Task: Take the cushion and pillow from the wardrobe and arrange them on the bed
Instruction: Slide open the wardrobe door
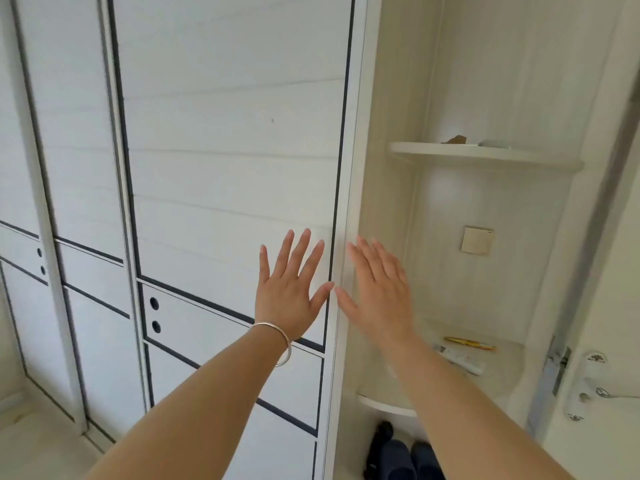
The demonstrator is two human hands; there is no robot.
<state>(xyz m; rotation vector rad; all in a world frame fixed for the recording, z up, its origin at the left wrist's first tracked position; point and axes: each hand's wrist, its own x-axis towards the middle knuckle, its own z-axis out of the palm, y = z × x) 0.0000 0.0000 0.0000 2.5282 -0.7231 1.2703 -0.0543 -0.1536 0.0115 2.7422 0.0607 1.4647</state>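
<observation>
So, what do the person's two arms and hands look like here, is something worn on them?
Both forearms are bare, no sleeves are in view. The left hand has a thin silver bangle around its wrist. The right hand wears nothing visible: no ring, watch or glove. No rings show on the left fingers either.

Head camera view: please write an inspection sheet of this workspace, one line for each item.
Surface: white sliding wardrobe door with dark trim, closed in front of the person.
Job's things: cushion and pillow, nothing seen.
Clutter: lower corner shelf holds a white remote and a yellow object; upper corner shelf holds a small brown object; dark slippers on the floor below.
Grippers: left hand, with a bracelet, spread flat at the door's right edge; right hand open beside it; both empty, contact unclear.
Cables: nothing seen.
Surroundings: wall switch; room door handle at right.
</observation>
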